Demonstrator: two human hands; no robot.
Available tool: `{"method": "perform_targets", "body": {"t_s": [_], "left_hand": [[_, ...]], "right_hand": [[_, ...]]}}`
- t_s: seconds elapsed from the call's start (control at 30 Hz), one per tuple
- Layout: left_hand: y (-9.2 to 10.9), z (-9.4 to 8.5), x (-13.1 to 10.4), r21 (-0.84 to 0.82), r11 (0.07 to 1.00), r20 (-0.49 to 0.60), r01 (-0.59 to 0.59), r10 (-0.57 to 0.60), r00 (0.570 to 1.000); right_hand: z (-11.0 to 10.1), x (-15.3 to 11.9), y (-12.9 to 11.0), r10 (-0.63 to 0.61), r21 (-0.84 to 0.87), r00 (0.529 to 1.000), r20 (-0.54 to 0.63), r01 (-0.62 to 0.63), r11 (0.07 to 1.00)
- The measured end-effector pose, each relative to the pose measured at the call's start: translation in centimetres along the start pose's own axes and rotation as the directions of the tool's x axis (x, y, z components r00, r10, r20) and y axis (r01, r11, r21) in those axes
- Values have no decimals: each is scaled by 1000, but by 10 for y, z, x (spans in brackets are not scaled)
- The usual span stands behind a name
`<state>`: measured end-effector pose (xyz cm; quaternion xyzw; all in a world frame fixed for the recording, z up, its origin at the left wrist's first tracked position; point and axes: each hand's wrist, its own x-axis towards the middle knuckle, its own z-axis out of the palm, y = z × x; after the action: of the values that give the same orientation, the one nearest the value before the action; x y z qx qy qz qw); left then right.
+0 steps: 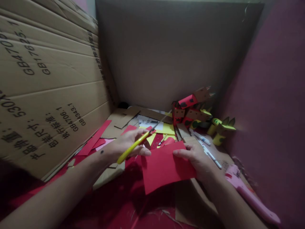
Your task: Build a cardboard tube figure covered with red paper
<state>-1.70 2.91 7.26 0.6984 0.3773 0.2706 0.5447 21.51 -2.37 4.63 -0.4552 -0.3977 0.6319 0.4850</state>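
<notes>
A rectangular piece of red paper (166,168) is held up near the middle of the view. My right hand (194,157) pinches its upper right edge, thumb on top. My left hand (133,143) has yellow-handled scissors (133,148) hooked over it, their blades pointing up and away. The left thumb also touches the paper's upper left corner. Some of the left fingers are hidden behind the scissors and the paper.
A large printed cardboard box (59,79) stands at the left. Red and yellow paper scraps (168,128), cardboard pieces, and white markers (209,152) lie beyond the hands. Decorated red tubes (188,101), green-and-yellow tubes (218,139), and a pink glue gun (252,197) are at the right.
</notes>
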Motion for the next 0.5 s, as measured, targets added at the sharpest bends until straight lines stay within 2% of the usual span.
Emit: {"method": "perform_targets", "body": {"t_s": [0.07, 0.13, 0.23, 0.3, 0.4, 0.5], "left_hand": [[-4, 4, 0, -60, 998, 1, 23, -23, 1000], [-10, 7, 2, -142, 990, -23, 23, -26, 999], [-19, 10, 6, -255, 965, -116, -55, 26, 993], [-21, 13, 8, -328, 939, -194, -107, 43, 980], [-19, 18, 8, -365, 922, -279, -126, 21, 960], [-17, 25, 6, -333, 936, -275, -119, 24, 961]], "right_hand": [[-1, 1, -1, 8, 16, 1000, 4, -8, 1000], [-3, 2, -3, -37, 90, 999, -27, 39, 995], [-6, 2, -7, -167, 307, 985, -49, 174, 936], [-4, 2, -5, -218, 380, 976, -1, 202, 903], [8, 1, 6, -237, 320, 970, 45, 211, 924], [22, 2, 18, -209, 279, 978, 25, 194, 940]]}}
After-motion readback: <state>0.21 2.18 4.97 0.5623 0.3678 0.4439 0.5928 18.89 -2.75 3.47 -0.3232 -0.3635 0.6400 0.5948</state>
